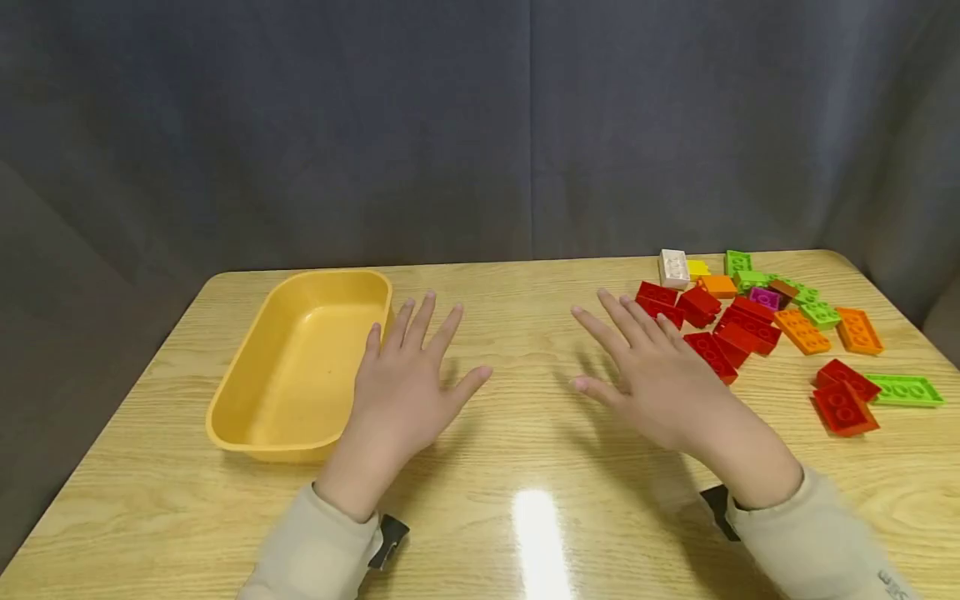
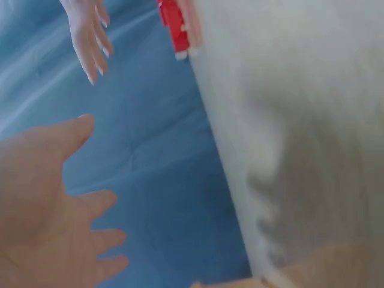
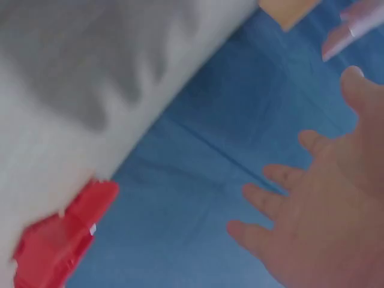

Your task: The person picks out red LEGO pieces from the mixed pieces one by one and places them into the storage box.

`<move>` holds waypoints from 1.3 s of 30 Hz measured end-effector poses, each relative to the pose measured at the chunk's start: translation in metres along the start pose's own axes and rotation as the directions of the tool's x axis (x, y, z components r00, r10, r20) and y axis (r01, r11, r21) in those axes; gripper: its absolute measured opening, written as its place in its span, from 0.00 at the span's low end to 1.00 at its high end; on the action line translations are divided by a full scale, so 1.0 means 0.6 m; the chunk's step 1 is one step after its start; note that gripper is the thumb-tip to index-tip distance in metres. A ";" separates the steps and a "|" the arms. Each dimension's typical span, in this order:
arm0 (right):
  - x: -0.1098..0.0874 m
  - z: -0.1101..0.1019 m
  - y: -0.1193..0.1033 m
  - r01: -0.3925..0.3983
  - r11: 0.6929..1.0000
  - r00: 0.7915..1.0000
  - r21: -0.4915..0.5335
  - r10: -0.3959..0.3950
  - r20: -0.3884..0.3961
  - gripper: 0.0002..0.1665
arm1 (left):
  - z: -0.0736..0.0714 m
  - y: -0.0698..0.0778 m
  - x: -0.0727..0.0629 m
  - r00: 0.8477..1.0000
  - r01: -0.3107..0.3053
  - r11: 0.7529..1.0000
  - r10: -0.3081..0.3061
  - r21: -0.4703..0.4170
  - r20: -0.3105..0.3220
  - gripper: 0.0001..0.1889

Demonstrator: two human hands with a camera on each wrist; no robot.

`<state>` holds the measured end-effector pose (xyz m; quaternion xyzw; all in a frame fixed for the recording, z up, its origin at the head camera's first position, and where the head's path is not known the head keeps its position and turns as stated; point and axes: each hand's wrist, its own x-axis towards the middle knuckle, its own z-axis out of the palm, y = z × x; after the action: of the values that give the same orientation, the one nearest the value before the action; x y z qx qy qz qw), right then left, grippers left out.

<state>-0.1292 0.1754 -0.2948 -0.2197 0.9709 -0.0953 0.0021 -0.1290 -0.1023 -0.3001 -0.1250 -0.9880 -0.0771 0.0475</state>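
Note:
My left hand (image 1: pixel 405 387) is held palm down above the table with its fingers spread, just right of a yellow plastic tray (image 1: pixel 225 375). It overlaps the tray's right rim in the head view. My right hand (image 1: pixel 660 379) hovers on the other side, fingers spread as well, nearest to a group of red toy bricks (image 1: pixel 708 354). Nothing is in either hand. In the left wrist view the left palm (image 2: pixel 42 222) shows bare, and the right wrist view shows the right palm (image 3: pixel 330 204) the same way.
Beyond the red bricks lie a white brick (image 1: pixel 673 269), orange bricks (image 1: pixel 802 331) and several green ones. Nearer the right edge are two red bricks (image 1: pixel 845 408) beside a long green brick (image 1: pixel 906 390). A dark curtain (image 1: pixel 450 133) hangs behind the wooden table (image 1: pixel 510 333).

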 end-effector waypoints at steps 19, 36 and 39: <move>-0.033 -0.071 0.070 -0.131 0.987 0.991 0.094 0.129 0.027 0.47 | -0.058 -0.124 -0.014 0.982 0.189 0.974 -0.185 -0.125 0.044 0.45; -0.053 -0.102 0.159 -0.315 0.929 0.947 0.197 0.292 0.133 0.48 | -0.060 -0.229 -0.031 0.908 0.398 0.890 -0.348 -0.223 0.231 0.48; -0.057 -0.102 0.181 -0.345 0.922 0.937 0.176 0.325 0.130 0.48 | -0.060 -0.242 -0.035 0.892 0.422 0.876 -0.355 -0.233 0.279 0.50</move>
<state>-0.1472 0.2975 -0.2562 -0.0535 0.9787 -0.1779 0.0879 -0.1431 -0.2522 -0.2873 0.0636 -0.9697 -0.2131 -0.1014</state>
